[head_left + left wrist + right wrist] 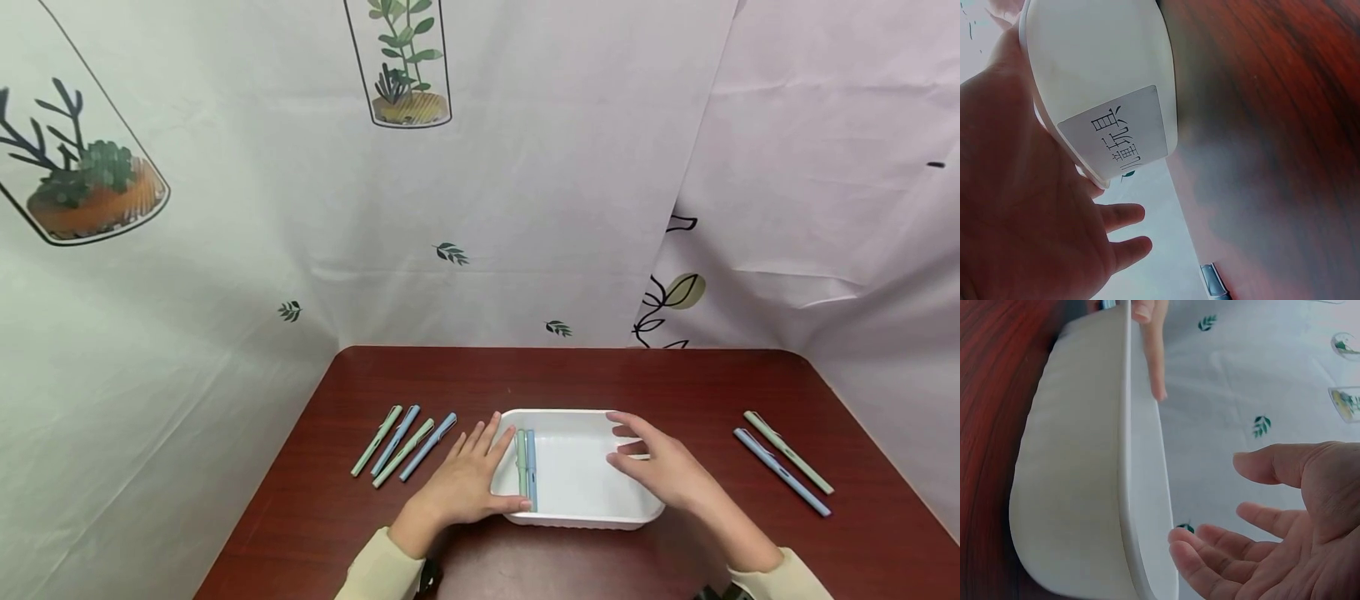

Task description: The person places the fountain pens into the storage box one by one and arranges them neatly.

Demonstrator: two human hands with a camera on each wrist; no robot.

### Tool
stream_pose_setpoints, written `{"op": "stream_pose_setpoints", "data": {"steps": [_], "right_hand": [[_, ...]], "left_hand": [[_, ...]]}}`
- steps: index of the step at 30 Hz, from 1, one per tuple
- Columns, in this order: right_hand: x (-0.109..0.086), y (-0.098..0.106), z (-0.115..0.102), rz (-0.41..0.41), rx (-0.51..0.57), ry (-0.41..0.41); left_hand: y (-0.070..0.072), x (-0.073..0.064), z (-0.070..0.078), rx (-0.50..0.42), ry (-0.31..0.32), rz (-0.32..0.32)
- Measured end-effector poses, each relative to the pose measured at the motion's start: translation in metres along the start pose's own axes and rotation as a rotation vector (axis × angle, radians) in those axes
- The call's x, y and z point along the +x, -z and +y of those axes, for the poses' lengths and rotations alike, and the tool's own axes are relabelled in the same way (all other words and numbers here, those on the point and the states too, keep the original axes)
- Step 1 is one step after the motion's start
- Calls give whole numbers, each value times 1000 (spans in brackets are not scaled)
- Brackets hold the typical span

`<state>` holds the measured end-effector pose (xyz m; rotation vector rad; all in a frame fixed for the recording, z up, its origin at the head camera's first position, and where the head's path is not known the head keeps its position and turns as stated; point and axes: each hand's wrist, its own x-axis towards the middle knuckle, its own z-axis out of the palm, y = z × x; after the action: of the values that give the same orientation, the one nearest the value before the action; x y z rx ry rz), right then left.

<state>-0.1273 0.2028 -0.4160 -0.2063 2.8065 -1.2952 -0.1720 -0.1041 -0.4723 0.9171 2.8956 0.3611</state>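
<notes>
A white plastic tray [577,522] stands on the table, holding a green pen [521,458] and a blue pen [532,467] side by side along its left end. My left hand [467,482] lies spread over the tray's left rim, fingers straight and thumb reaching over the front corner near the pens' lower ends. In the left wrist view, a label with dark characters [1116,134] shows on the tray's outer wall. Over the tray's right end hovers my right hand [667,471], its fingers loosely bent and nothing between them and the thumb.
Left of the tray lie two green pens [377,442] and two blue pens [428,447], slanted alike. Another green pen [789,452] and blue pen [782,472] lie at the right on the dark red table [585,571]. A printed white curtain [525,192] hangs behind.
</notes>
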Motion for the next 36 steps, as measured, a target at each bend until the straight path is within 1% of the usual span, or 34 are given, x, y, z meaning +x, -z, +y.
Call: {"op": "stream_pose_setpoints", "data": {"steps": [3,10,20,32,36], "right_hand": [[-4,7,4,14,-8,-4],[-12,21,15,60,-46,22],[-17,34,37,103,-67,18],[-24,52,60,89,-98,-35],[-26,57,68,94,-146,-44]], "left_hand": [[-1,0,0,3,-2,2],[0,0,1,10,-2,5],[1,-1,2,18,-2,4],[1,-2,2,27,-2,7],[1,-2,2,22,-1,3]]}}
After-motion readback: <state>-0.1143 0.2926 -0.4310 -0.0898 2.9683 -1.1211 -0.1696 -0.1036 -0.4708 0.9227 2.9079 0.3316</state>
